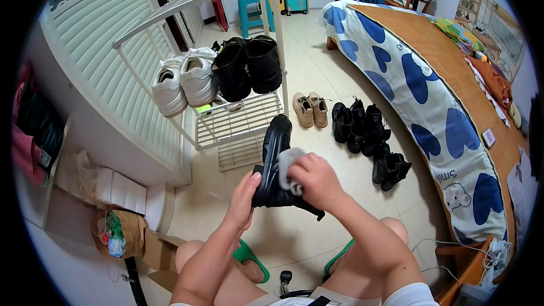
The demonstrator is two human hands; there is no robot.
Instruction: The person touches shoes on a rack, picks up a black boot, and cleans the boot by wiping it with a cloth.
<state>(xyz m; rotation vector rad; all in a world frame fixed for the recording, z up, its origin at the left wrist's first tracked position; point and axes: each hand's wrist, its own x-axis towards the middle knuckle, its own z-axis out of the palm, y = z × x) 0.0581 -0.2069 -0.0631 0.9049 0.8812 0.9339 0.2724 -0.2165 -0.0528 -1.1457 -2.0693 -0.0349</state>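
A black boot (273, 147) is held up in front of me, its toe pointing away and its shaft toward the lower right. My left hand (244, 199) grips it at the heel end, thumb on the near side of the sole. In my right hand (315, 179) is a grey cloth (289, 165), bunched under the fingers and pressed against the boot's side. The palm side of my right hand is hidden.
A white metal shoe rack (238, 116) holds white sneakers (182, 82) and black shoes (247, 68). On the tiled floor stand beige shoes (310, 110) and several black boots (368, 130). A bed (419, 79) runs along the right; a paper bag (133, 232) is at lower left.
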